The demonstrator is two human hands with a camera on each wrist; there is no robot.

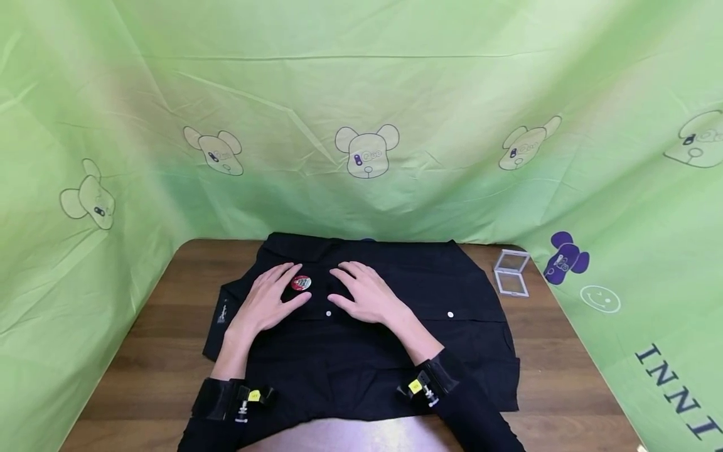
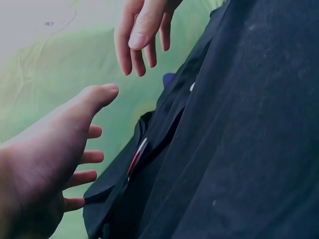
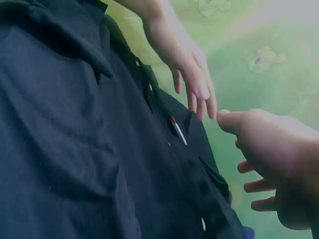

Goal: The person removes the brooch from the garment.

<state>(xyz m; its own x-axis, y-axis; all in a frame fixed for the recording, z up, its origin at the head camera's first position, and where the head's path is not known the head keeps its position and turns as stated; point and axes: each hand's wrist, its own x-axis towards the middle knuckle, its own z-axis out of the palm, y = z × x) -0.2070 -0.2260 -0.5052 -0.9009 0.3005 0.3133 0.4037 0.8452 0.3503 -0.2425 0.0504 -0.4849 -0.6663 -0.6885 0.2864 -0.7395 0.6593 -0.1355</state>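
Spreading across the wooden table, a black shirt is lying fairly flat beneath both hands, its lower edge wrinkling toward the person. A round red-and-white badge is resting on the shirt, between the two hands and just beside the left one's fingers. The left hand is holding nothing, its fingers extending loosely and its thumb pointing toward the right hand. That one is likewise gripping nothing, with its fingers slightly bending and its thumb standing apart. Both are hovering over the cloth (whether any fingertip is brushing it, I cannot tell). Near the right hand's thumb, a white button is showing. A clear square case is standing open at the table's far right, and a green backdrop is hanging behind.
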